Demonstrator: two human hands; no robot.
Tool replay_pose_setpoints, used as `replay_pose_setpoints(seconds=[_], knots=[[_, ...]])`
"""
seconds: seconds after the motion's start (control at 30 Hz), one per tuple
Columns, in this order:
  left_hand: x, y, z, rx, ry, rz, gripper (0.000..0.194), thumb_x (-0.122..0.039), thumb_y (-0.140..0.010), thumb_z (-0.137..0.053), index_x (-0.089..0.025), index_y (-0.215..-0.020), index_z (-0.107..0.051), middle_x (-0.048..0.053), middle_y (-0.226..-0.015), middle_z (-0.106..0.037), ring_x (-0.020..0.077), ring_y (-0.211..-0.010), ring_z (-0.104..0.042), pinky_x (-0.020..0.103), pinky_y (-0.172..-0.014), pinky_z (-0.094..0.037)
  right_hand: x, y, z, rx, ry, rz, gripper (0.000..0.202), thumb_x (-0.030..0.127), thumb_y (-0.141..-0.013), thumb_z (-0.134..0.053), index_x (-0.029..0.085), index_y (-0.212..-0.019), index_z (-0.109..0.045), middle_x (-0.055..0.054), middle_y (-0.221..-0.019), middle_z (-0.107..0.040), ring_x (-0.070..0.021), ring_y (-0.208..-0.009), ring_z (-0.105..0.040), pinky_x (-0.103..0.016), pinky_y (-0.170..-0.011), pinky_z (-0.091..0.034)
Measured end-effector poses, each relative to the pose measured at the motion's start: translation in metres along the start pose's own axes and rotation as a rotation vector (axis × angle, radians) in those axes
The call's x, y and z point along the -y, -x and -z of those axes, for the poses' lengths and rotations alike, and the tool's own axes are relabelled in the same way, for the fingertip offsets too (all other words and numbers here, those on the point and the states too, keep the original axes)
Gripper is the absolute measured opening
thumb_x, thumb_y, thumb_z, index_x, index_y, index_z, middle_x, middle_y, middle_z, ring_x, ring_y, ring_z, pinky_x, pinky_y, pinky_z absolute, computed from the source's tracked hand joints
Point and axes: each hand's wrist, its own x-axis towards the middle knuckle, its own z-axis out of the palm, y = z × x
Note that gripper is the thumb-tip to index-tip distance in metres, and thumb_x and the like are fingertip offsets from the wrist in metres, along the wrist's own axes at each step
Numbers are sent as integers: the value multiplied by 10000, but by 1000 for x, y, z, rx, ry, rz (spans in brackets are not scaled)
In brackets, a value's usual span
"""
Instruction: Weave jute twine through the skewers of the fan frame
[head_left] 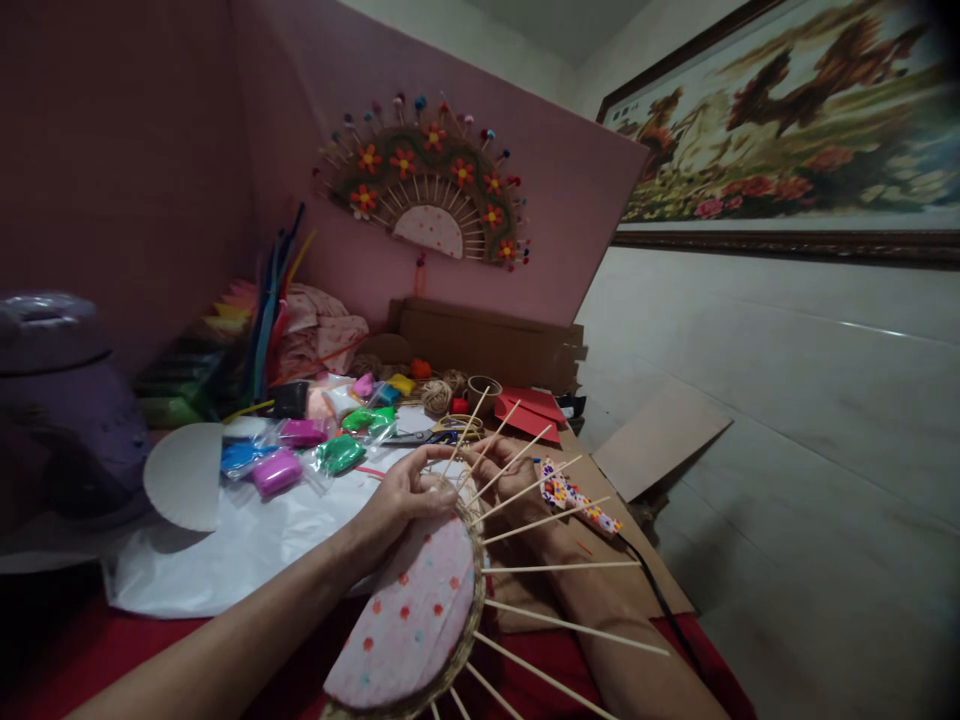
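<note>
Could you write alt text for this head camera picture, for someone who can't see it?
Two bare hands, left hand and right hand, hold a half-round pink dotted fan piece edged with twine, thin wooden sticks fanning from its rim. Behind lie bright clay packets, scissors and a finished flowered fan on a pink board.

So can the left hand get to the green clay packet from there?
Probably yes. The left hand pinches the fan's rim, and the green clay packet lies just beyond it on the white sheet with nothing between, though it would have to let go.
</note>
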Motion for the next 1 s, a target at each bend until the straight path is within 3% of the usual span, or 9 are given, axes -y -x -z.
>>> replay_pose_setpoints(seconds=[0.37,0.87,1.0], knots=[[2,-2,1,13,-10,13,587,-243,-618,-757,-162,-1144,-510,-7,-597,-614,162,-542,-605,276,-583,-457,-5,-1,0,-23,-70,-53,204,318,-646,-744,176,-701,-607,80,-471,-386,-54,-414,-261,-215,-400,-172],[4,-2,1,13,-3,10,600,-234,-611,-756,-165,-1155,-515,-3,-615,-627,154,-530,-600,285,-600,-468,-11,-3,0,-39,-173,-65,165,264,-606,-758,174,-676,-640,56,-496,-492,-61,-419,-349,-211,-399,-221],[4,-2,1,20,-6,17,594,-228,-612,-754,-171,-1152,-515,10,-645,-642,159,-547,-607,285,-601,-465,-9,-2,0,-32,-162,-55,160,263,-623,-753,162,-687,-646,65,-474,-458,-50,-405,-306,-206,-384,-189]])
